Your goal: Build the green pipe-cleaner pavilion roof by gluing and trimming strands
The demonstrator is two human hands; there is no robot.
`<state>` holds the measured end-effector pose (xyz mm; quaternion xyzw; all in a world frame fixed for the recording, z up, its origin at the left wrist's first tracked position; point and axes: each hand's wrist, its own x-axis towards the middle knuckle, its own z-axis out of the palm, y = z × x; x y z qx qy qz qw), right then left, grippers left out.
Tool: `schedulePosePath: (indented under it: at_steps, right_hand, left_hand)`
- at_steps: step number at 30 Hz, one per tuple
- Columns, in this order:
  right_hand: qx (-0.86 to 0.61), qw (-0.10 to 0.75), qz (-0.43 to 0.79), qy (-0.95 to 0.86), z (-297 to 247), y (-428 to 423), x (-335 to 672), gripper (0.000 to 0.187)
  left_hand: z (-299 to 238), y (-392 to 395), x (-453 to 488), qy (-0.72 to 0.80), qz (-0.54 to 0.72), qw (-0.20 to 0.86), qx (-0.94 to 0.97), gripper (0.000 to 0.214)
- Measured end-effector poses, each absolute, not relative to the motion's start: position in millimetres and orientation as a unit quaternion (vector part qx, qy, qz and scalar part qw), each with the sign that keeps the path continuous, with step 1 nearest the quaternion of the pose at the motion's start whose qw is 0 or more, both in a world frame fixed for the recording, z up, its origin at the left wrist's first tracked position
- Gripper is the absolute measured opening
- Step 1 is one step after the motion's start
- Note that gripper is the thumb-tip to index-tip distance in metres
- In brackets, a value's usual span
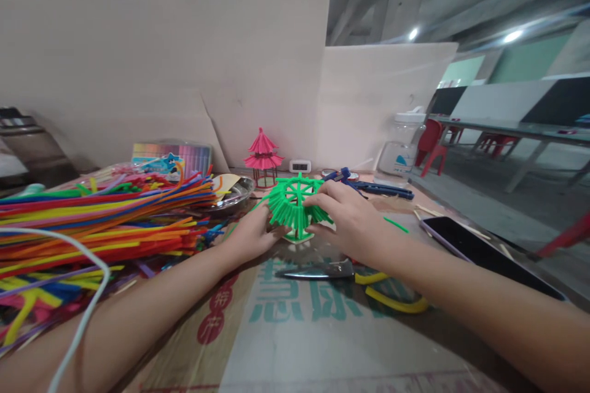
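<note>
Between my hands stands a bright green pipe-cleaner pavilion (298,216), with a ring of short green pieces sloping out like a roof and a spoked frame on top. My left hand (255,232) grips its lower left side, the fingers partly hidden behind it. From the right, my right hand (348,218) pinches the roof ring with thumb and fingers. Just in front of the pavilion lies a pair of scissors (318,271) with yellow handles, blades pointing left. Farther back is a finished-looking pink pavilion (262,156) on thin dark posts.
Bundles of coloured pipe cleaners (101,215) heap up on the left, crossed by a white cable (99,304). A marker set (173,159), small digital clock (300,166), dark blue tool (385,189), plastic bottle (397,150) and phone (488,252) surround the work area.
</note>
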<state>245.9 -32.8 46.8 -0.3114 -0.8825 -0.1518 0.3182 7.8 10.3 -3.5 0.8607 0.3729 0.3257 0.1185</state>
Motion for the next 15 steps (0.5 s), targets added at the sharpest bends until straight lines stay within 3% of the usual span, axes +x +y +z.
schedulePosePath:
  at_steps: [7, 15]
  right_hand:
    - [-0.311, 0.323, -0.161, -0.879, 42.9, -30.6, 245.2, 0.025]
    - [-0.329, 0.321, -0.173, -0.871, 53.9, -27.6, 253.6, 0.038]
  left_hand:
    - [-3.9, 10.4, 7.1, 0.382, 0.311, 0.113, 0.863, 0.045]
    - [-7.8, 17.4, 5.5, 0.402, 0.321, 0.150, 0.844, 0.048]
